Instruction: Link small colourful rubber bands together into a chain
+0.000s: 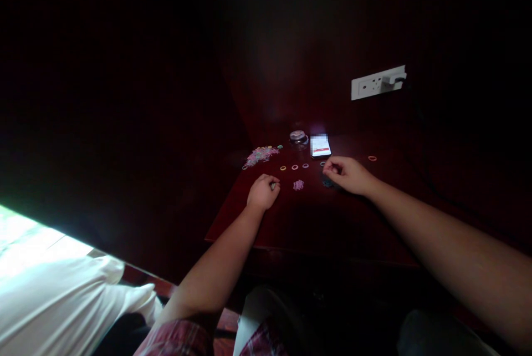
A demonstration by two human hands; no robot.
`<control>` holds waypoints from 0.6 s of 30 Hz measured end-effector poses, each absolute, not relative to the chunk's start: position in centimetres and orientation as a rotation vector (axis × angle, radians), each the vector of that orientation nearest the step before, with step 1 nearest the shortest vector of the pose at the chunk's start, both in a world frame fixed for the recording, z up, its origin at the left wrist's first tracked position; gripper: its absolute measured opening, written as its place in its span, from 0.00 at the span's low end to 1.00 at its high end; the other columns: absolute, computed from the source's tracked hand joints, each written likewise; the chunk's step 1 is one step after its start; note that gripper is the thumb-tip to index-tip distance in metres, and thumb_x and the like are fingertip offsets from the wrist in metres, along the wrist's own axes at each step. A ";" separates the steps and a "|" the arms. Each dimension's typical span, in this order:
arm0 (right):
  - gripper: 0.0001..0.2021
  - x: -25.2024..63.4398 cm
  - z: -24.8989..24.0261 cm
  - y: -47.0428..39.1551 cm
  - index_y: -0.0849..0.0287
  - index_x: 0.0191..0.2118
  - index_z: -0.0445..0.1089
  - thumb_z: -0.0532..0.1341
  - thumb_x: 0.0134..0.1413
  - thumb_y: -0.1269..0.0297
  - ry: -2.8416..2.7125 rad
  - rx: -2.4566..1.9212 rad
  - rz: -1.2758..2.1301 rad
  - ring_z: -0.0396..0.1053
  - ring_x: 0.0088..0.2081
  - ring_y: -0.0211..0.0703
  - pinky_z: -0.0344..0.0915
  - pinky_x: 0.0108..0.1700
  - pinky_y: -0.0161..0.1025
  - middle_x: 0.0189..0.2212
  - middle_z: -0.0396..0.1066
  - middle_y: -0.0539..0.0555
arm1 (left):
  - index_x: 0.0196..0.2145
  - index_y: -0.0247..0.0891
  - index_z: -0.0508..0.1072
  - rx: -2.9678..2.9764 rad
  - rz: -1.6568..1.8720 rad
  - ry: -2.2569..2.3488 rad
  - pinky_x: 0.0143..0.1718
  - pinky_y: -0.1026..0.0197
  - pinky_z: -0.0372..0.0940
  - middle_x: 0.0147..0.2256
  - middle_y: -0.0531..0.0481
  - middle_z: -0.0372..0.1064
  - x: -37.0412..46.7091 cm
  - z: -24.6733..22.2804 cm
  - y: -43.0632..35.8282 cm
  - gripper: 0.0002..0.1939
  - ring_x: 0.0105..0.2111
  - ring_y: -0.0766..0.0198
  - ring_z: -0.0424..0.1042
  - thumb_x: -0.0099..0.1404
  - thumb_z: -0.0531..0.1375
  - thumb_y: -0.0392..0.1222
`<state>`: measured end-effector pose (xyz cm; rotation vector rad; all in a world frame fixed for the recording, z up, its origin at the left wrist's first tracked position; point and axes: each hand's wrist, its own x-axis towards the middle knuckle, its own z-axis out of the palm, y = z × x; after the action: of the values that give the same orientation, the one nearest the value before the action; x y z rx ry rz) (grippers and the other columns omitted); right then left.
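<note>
My left hand (263, 192) rests on the dark red table with its fingers curled. A pale greenish bit shows at its fingertips; I cannot tell whether it is held or lies beneath them. My right hand (347, 173) has thumb and fingertips pinched together, and what is between them is too small to make out. Under it lies a small heap of teal hair ties (327, 183), partly hidden. Between the hands is a little heap of purple hair ties (298, 184). Behind it lie single ring-shaped ties: yellow (283, 168), pink (295, 167) and purple (305, 166).
A mixed pile of pastel hair ties (261, 154) lies at the back left. Beside it stand a round clear container (297, 137) and a lit phone (320, 146). An orange tie (372, 158) lies far right. A wall socket (377, 83) holds a plug.
</note>
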<state>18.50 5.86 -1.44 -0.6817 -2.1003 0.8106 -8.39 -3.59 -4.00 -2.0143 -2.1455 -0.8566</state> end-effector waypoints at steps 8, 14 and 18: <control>0.09 18.5 -1.4 5.8 0.60 0.27 0.67 0.58 0.50 0.59 -2.113 -0.672 0.812 0.59 0.22 0.36 0.55 0.24 0.33 0.19 0.63 0.48 | 0.36 0.40 0.76 -2.009 -0.906 -2.141 0.49 0.57 0.65 0.39 0.47 0.71 -8.4 -3.9 -3.6 0.07 0.41 0.60 0.71 0.61 0.58 0.41; 0.09 18.6 -1.4 5.9 0.60 0.28 0.67 0.58 0.51 0.59 -2.118 -0.667 0.808 0.59 0.22 0.36 0.55 0.23 0.33 0.19 0.62 0.49 | 0.36 0.41 0.75 -2.000 -0.980 -2.121 0.48 0.57 0.66 0.39 0.47 0.71 -8.4 -4.3 -3.5 0.08 0.40 0.60 0.71 0.60 0.60 0.44; 0.09 18.7 -1.3 5.8 0.60 0.28 0.67 0.58 0.51 0.60 -2.131 -0.679 0.784 0.59 0.23 0.36 0.55 0.24 0.34 0.20 0.63 0.49 | 0.39 0.38 0.75 -1.820 -1.315 -2.265 0.41 0.61 0.68 0.36 0.48 0.73 -10.7 -4.7 -2.3 0.13 0.34 0.64 0.73 0.63 0.57 0.48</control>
<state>18.71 5.79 -1.32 -0.6794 -2.1315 0.7839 -10.68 -2.27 -4.74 -1.8202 -2.2649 -1.3146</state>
